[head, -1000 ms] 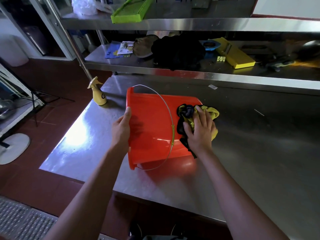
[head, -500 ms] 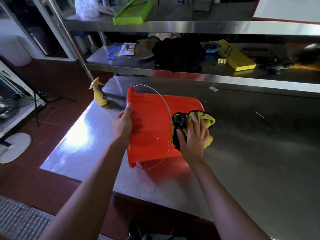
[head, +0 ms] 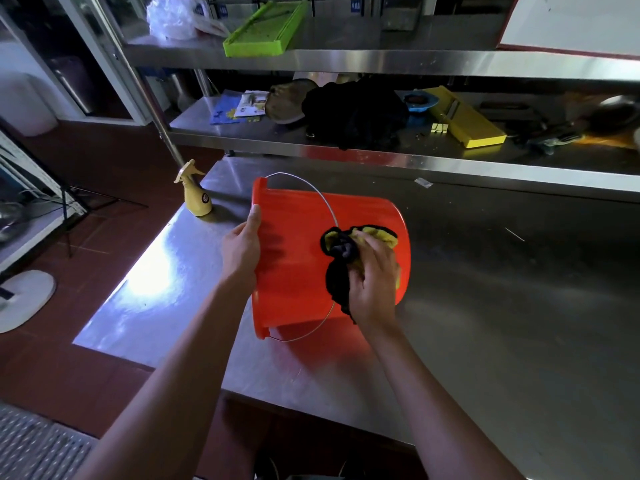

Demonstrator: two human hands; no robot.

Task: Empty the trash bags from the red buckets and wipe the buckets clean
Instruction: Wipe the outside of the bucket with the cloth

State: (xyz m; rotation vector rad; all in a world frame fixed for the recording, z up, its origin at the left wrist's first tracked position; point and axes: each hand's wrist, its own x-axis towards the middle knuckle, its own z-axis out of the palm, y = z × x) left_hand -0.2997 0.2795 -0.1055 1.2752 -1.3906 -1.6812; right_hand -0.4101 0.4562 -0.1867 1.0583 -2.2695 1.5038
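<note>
A red bucket (head: 298,258) lies on its side on the steel table (head: 485,323), mouth towards the left, its wire handle arching over the wall. My left hand (head: 242,245) grips the rim at the left, thumb on the outside. A yellow and black cloth (head: 346,247) is bunched against the bucket's outer wall near its base. My right hand (head: 375,275) holds the cloth and presses it on the wall, fingers curled over it. I see no trash bag in the bucket.
A yellow spray bottle (head: 195,199) stands at the table's far left corner. Behind the bucket, a low steel shelf (head: 346,157) carries a black cloth heap, papers and a yellow slicer. A green tray (head: 263,32) lies on the upper shelf. Red floor tiles lie left.
My right hand has slid the cloth from the bucket's base edge leftward onto its side wall. The left hand has kept its grip on the rim.
</note>
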